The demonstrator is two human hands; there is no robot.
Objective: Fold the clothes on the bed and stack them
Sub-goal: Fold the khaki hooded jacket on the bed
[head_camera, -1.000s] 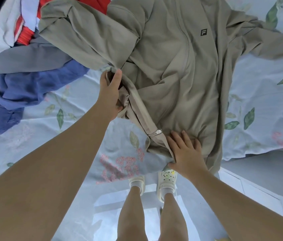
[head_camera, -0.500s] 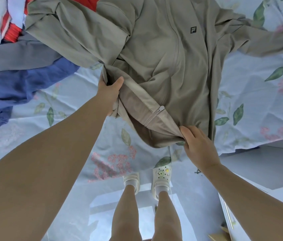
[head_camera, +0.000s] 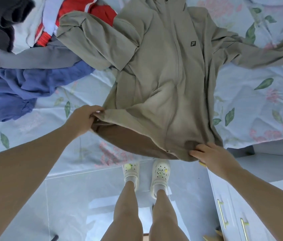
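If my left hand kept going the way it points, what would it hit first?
The jacket: the left hand grips its hem, and more jacket likely lies beyond.

Your left hand (head_camera: pixel 83 119) pinches the khaki jacket (head_camera: pixel 168 75) by its hem corner at 9 o'clock, and your right hand (head_camera: pixel 212 157) grips the other corner at 4 o'clock. The jacket lies front-up on the floral bed (head_camera: pixel 259 105) with its sleeves spread. A blue garment (head_camera: pixel 33 84), a grey garment (head_camera: pixel 38 58) and a red garment (head_camera: pixel 102 13) lie heaped at 10 o'clock.
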